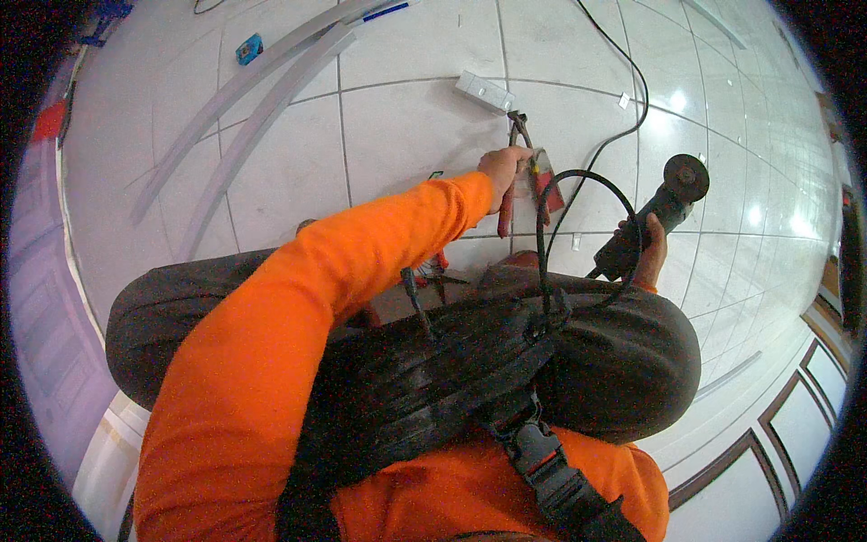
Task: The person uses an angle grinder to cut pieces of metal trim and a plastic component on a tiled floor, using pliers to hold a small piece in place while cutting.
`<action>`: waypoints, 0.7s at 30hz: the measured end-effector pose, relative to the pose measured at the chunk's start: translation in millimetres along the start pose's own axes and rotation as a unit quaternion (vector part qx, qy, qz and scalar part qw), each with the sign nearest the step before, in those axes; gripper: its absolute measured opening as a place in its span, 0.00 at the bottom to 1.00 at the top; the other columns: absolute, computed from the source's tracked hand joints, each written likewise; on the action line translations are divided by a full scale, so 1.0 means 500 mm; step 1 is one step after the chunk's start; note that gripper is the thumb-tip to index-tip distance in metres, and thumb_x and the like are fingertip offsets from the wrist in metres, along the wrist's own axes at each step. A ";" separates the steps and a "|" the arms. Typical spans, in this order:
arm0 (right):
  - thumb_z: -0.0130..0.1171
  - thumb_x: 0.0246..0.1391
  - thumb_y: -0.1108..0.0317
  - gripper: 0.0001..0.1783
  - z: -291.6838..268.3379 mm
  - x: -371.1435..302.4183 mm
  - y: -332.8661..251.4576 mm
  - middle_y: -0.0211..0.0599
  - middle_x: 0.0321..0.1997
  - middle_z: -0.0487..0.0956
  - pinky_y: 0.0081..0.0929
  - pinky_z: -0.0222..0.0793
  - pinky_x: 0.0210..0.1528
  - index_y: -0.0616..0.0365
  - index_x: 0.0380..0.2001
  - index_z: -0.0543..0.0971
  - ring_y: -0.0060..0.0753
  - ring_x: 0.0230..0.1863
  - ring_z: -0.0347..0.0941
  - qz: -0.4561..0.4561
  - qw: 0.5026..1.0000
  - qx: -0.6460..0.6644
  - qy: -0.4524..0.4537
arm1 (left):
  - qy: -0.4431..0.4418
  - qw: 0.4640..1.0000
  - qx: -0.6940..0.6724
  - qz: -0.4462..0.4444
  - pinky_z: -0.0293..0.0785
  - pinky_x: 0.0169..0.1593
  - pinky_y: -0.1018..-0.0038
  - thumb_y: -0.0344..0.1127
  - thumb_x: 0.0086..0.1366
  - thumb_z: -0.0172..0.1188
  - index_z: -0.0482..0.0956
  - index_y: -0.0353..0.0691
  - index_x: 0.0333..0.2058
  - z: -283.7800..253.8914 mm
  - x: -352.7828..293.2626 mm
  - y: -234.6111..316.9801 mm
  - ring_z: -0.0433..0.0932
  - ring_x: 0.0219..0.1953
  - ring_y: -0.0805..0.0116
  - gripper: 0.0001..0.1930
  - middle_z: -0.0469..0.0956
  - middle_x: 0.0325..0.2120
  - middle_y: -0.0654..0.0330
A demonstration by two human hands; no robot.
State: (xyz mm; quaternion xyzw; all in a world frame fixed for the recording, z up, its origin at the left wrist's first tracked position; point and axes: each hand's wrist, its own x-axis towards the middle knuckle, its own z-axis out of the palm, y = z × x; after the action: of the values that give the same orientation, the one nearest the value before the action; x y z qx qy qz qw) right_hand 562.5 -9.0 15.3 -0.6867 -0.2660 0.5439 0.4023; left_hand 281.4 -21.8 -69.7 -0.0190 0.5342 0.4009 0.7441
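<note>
My left hand (502, 168), at the end of an orange sleeve, grips a pair of red-handled pliers (519, 172) whose jaws point away from me, pressed against a small translucent piece with a red edge (545, 185). My right hand (652, 256) holds a black angle grinder (657, 217) by its body, with the disc (685, 178) facing up and outward. The grinder's black cord (578, 181) loops between the two hands. My knees in dark trousers (623, 361) and a black chest harness (433, 379) hide what lies below the hands.
White floor tiles (397, 135) lie all around. A white power strip (484, 91) with a black cable (632, 90) sits ahead. Two long curved grey strips (253, 117) lie to the left, beside a small blue object (249, 48). White panelled furniture (795, 425) stands at the lower right.
</note>
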 end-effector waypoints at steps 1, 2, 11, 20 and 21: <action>0.59 0.53 0.45 0.26 0.004 -0.002 -0.001 0.41 0.26 0.80 0.32 0.73 0.33 0.61 0.31 0.78 0.35 0.26 0.76 0.002 1.000 0.000 -0.001 | 0.007 0.999 0.033 0.014 0.79 0.34 0.63 0.47 0.63 0.56 0.73 0.46 0.29 -0.007 -0.003 0.004 0.77 0.26 0.68 0.12 0.70 0.21 0.67; 0.59 0.53 0.45 0.26 0.007 -0.004 -0.002 0.41 0.25 0.80 0.32 0.73 0.32 0.61 0.31 0.78 0.35 0.25 0.76 0.004 1.000 -0.007 -0.001 | 0.009 0.999 0.033 0.014 0.79 0.34 0.63 0.47 0.63 0.56 0.73 0.46 0.29 -0.019 0.011 -0.001 0.77 0.26 0.68 0.12 0.70 0.21 0.67; 0.61 0.51 0.44 0.25 0.008 0.004 0.010 0.39 0.24 0.79 0.31 0.73 0.31 0.60 0.29 0.77 0.34 0.24 0.76 0.014 1.000 -0.010 -0.002 | -0.015 0.999 -0.022 -0.021 0.77 0.40 0.52 0.44 0.63 0.55 0.72 0.38 0.35 -0.119 0.029 0.021 0.79 0.41 0.55 0.14 0.78 0.30 0.59; 0.61 0.51 0.47 0.23 0.019 -0.016 0.000 0.38 0.23 0.78 0.28 0.71 0.28 0.60 0.31 0.77 0.31 0.23 0.74 0.001 1.000 0.000 -0.004 | -0.017 0.857 0.502 -0.119 0.55 0.13 0.72 0.61 0.62 0.58 0.66 0.49 0.22 -0.293 -0.046 0.286 0.57 0.10 0.77 0.23 0.63 0.14 0.69; 0.61 0.51 0.47 0.23 0.021 -0.011 0.001 0.38 0.23 0.78 0.28 0.71 0.28 0.60 0.31 0.77 0.31 0.23 0.74 0.007 1.000 0.002 -0.008 | -0.008 0.825 0.550 -0.128 0.53 0.14 0.73 0.62 0.62 0.57 0.68 0.48 0.23 -0.306 -0.037 0.316 0.55 0.10 0.77 0.23 0.61 0.14 0.69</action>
State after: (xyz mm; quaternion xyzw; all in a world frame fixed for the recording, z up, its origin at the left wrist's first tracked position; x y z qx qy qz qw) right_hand 550.6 -11.1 16.9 -0.6836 -0.2632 0.5528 0.3973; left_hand 62.5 4.6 -57.2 0.3283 0.6528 -0.0583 0.6802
